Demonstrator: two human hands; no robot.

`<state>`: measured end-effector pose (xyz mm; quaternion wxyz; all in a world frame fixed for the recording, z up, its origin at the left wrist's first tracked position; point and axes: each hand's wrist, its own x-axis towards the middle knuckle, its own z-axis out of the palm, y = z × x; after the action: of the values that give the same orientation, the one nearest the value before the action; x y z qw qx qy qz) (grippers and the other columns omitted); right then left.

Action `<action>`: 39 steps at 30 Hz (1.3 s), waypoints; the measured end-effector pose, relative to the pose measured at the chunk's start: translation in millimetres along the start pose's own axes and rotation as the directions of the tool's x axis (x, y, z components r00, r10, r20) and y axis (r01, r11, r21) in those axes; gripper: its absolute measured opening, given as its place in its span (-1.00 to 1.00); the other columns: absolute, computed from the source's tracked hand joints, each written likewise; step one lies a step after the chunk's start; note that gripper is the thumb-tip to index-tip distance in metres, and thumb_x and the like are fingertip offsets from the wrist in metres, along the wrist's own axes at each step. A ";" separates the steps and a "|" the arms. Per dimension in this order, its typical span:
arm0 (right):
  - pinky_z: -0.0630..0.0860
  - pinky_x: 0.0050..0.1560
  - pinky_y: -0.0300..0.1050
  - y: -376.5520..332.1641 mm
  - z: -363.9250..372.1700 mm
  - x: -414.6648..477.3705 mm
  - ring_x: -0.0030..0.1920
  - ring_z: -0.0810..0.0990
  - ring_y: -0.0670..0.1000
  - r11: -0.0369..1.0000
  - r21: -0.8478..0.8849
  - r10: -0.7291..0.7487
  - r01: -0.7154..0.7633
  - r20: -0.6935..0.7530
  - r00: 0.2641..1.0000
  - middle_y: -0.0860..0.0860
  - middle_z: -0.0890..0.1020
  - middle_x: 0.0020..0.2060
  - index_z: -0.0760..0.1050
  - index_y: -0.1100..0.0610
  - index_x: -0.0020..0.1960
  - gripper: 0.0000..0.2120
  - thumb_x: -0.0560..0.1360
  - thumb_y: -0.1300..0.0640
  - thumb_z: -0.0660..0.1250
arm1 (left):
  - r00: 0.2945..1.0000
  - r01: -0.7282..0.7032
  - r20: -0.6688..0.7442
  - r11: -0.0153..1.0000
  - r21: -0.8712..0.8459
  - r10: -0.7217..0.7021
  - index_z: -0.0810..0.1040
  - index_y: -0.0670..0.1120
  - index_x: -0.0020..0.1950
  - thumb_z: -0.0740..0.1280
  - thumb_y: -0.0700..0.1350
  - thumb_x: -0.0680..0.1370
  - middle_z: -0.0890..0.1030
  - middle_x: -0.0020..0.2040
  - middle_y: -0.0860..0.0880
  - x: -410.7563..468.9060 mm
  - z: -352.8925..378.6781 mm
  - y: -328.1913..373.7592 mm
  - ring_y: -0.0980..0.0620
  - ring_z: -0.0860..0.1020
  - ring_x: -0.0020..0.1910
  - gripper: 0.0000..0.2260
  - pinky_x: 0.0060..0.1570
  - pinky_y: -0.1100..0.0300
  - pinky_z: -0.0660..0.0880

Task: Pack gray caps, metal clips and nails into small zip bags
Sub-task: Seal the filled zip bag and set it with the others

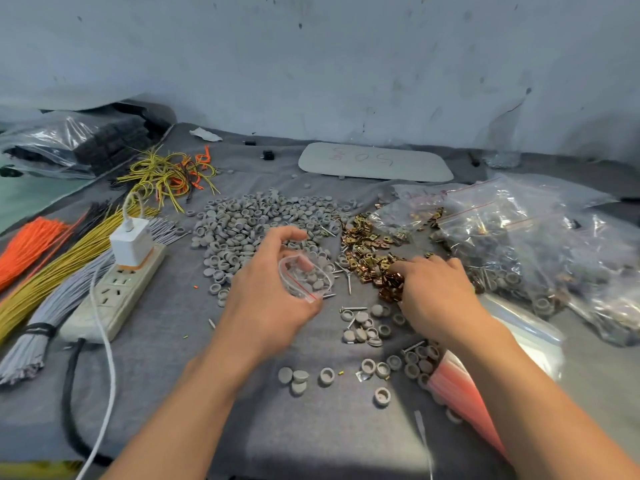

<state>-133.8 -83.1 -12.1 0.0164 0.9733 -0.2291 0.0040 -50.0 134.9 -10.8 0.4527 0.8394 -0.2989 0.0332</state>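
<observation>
Just left of centre, the left hand [266, 289] grips a small zip bag [306, 277] with a few gray caps inside; its red seal strip runs diagonally from upper left to lower right, mouth toward the palm. Right of it, the right hand [433, 289] lies palm down, fingers bent into the metal clips [367, 251] (whether they pinch one I cannot tell). Nails [349, 284] lie between the hands, the heap of gray caps [249, 223] above. Red handwriting on the white plate [375, 162] near the top is too faint to read
</observation>
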 end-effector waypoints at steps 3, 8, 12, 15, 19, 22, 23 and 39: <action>0.28 0.20 0.07 -1.4 -1.6 -1.4 0.20 0.52 0.12 1.000 -0.004 -0.018 0.018 -0.026 1.000 0.02 0.59 0.13 0.48 -0.04 0.32 -0.56 0.48 0.25 0.22 | 1.000 -0.012 0.015 1.000 0.003 0.012 0.36 0.35 0.22 0.62 -0.16 0.34 0.66 -0.02 0.22 -0.5 4.5 3.9 0.30 0.59 -0.11 -0.32 -0.19 0.46 0.40; 0.18 -0.01 -0.04 -3.0 -6.0 -7.0 -0.17 0.37 0.07 0.996 0.093 0.013 -0.013 -0.002 1.000 -0.02 0.61 -0.15 0.55 -0.05 0.03 -0.69 0.47 0.33 0.29 | 0.999 -0.017 0.033 0.999 0.044 0.016 0.35 0.36 0.22 0.62 -0.12 0.33 0.64 -0.04 0.26 1.6 13.5 5.0 0.35 0.56 -0.06 -0.33 -0.16 0.45 0.38; 0.27 -0.01 -0.17 -2.3 -5.0 -10.4 -0.18 0.46 0.08 0.980 0.185 0.082 -0.071 -0.053 0.995 -0.02 0.63 -0.21 0.64 -0.10 -0.02 -0.72 0.50 0.28 0.34 | 0.998 -0.013 0.054 0.998 0.058 0.010 0.33 0.38 0.23 0.61 -0.12 0.33 0.62 -0.04 0.28 3.1 18.0 3.2 0.39 0.53 -0.03 -0.31 -0.20 0.50 0.35; 0.59 0.03 -0.01 2.7 -2.6 -11.0 -0.08 0.65 0.14 0.892 0.434 0.200 -0.122 -0.139 0.970 -0.02 0.72 -0.14 0.65 -0.12 -0.08 -0.78 0.57 0.17 0.33 | 0.998 -0.018 0.069 0.998 0.068 0.013 0.32 0.39 0.22 0.62 -0.12 0.34 0.62 -0.04 0.27 3.2 21.2 4.1 0.38 0.54 -0.06 -0.31 -0.23 0.50 0.36; 0.61 -0.24 -0.02 7.2 -2.0 -19.2 -0.35 0.65 -0.01 0.592 0.804 0.252 -0.047 -0.130 0.959 -0.06 0.72 -0.34 0.66 0.00 -0.15 -0.81 0.57 0.22 0.37 | 0.995 -0.019 0.096 0.997 0.069 0.013 0.34 0.35 0.22 0.61 -0.16 0.35 0.62 -0.05 0.25 2.4 25.2 7.0 0.35 0.55 -0.09 -0.33 -0.20 0.47 0.38; 0.59 -0.29 -0.14 4.3 -6.0 -26.7 -0.34 0.68 0.03 0.284 0.958 0.190 -0.031 -0.024 0.981 0.08 0.74 -0.32 0.72 0.08 -0.10 -0.83 0.50 0.33 0.45 | 0.994 -0.023 0.108 0.996 0.090 0.013 0.34 0.33 0.24 0.59 -0.18 0.35 0.63 -0.05 0.24 1.3 28.0 9.2 0.40 0.53 -0.07 -0.32 -0.23 0.52 0.38; 0.62 -0.25 -0.18 3.6 -7.2 -28.0 -0.31 0.70 0.06 0.199 0.980 0.166 -0.026 -0.007 0.986 0.12 0.74 -0.29 0.73 0.13 -0.10 -0.83 0.49 0.37 0.47 | 0.994 -0.023 0.108 0.995 0.097 0.012 0.34 0.33 0.25 0.60 -0.17 0.35 0.63 -0.05 0.23 1.0 28.7 9.7 0.42 0.52 -0.06 -0.32 -0.23 0.54 0.37; 0.57 -0.31 -0.19 -9.0 -16.4 -34.9 -0.39 0.65 -0.02 0.125 0.985 0.027 0.116 -0.121 0.992 0.09 0.73 -0.36 0.76 0.03 -0.20 -0.74 0.33 0.39 0.54 | 0.989 -0.045 0.142 0.996 0.080 0.034 0.35 0.35 0.24 0.59 -0.09 0.34 0.64 -0.05 0.23 -1.5 38.3 18.2 0.28 0.59 -0.10 -0.36 -0.16 0.37 0.47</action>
<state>-161.0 -58.9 3.6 -0.6182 0.7456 -0.1387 0.2066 -69.1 98.2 -20.4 0.3948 0.8515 -0.3449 -0.0046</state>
